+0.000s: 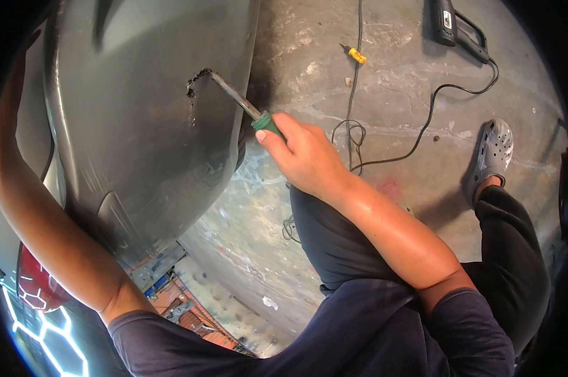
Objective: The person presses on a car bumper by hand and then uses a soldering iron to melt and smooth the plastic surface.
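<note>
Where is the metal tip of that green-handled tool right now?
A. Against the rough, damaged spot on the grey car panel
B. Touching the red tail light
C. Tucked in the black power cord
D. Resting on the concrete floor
A: the right hand grips the green-handled tool, and its metal tip meets the dark, chipped damaged spot on the grey car panel.

Left hand out of view behind car panel (139, 125).

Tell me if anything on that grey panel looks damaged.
Yes. The grey panel has a ragged, dark-edged hole with a crack running down from it. The right hand holds a green-handled tool with its tip at that hole.
</note>
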Demonstrator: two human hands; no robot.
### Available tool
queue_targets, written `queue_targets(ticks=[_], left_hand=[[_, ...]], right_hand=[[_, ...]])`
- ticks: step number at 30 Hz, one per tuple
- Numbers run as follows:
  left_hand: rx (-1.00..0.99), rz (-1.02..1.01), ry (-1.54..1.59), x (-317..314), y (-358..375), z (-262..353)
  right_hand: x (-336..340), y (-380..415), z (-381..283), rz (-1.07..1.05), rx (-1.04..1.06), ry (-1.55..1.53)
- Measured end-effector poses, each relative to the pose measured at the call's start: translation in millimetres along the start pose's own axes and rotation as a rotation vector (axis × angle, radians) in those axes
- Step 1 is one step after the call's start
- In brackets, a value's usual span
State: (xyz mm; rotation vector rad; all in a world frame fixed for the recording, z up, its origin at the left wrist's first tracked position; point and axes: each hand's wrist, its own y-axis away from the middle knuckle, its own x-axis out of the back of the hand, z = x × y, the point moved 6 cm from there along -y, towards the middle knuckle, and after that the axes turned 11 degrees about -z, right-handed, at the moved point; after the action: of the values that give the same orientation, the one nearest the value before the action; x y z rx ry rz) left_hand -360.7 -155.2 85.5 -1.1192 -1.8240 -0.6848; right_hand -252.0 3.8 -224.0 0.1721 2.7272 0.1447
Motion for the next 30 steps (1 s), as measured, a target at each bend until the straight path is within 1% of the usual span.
queue_targets(ticks=[6, 12, 14, 15, 16, 18, 20, 23, 25, 27, 30], left_hand=[[-0.029, -0.006, 0.006, 0.6, -4.4, -9.6], [0.017, 0.066, -0.032, -5.8, -7.8, -12.4], [0.013, 0.013, 0.067, -4.1, -11.1, -18.5], [-0.001, -0.056, 0.17, 1.9, -16.0, -28.2], [-0.016, -0.125, 0.274, 3.0, -18.6, -25.5], [-0.049, -0.004, 0.046, -2.5, -8.9, -13.8], [-0.079, 0.01, -0.058, -3.7, -6.3, -8.1], [-0.073, -0.113, 0.033, 2.3, -14.6, -20.6], [-0.007, -0.171, 0.174, 1.7, -19.9, -25.9], [-0.013, -0.036, 0.07, -2.4, -12.3, -19.4], [0.032, 0.0, 0.094, -1.7, -9.5, -16.0]], right_hand=[[0.6, -0.8, -0.7, -0.023, -0.017, 0.008], [1.6, -0.7, -4.5, -0.046, -0.037, 0.016], [-0.4, -0.8, -1.5, -0.028, -0.018, -0.014], [-0.9, -1.0, -0.6, -0.019, -0.007, -0.029], [-1.5, -0.9, -1.0, -0.022, -0.014, -0.04], [-2.3, -0.3, -2.7, -0.027, -0.027, -0.061], [-1.5, 0.0, -7.0, -0.049, -0.041, -0.038], [-2.9, 0.1, -8.6, -0.06, -0.051, -0.033], [-3.4, 0.3, -9.7, -0.072, -0.061, -0.042], [-2.9, 0.7, -12.4, -0.096, -0.08, -0.053], [-4.6, 1.3, -13.2, -0.102, -0.084, -0.061]])
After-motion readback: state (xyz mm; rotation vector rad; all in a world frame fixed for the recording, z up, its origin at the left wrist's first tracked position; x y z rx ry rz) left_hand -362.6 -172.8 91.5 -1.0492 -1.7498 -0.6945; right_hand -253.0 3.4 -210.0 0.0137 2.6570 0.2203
